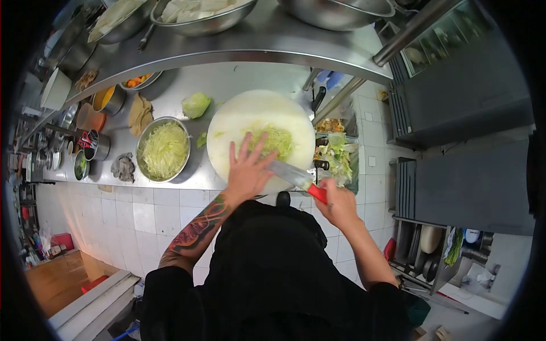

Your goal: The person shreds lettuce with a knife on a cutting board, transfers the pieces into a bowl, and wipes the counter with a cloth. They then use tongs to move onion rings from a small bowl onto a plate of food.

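My right hand (339,206) is closed around the red handle of a kitchen knife (291,173). Its broad blade points left over the front of a round white cutting board (227,116). Fingers spread, my left hand (250,167) reaches over the board beside the blade tip and the near edge of a pile of shredded cabbage (278,141). Whether its fingertips touch the shreds is hard to tell. To the left of the board stands a steel bowl (140,161) full of shredded cabbage. A cabbage piece (196,105) lies behind, at the board's upper left.
A steel shelf (239,57) carrying large metal bowls (205,23) spans above the back of the table. At the right, a bin (336,159) holds leaf scraps, near a shelf post (341,99). A grey rag (122,167) and pots (109,100) occupy the left side.
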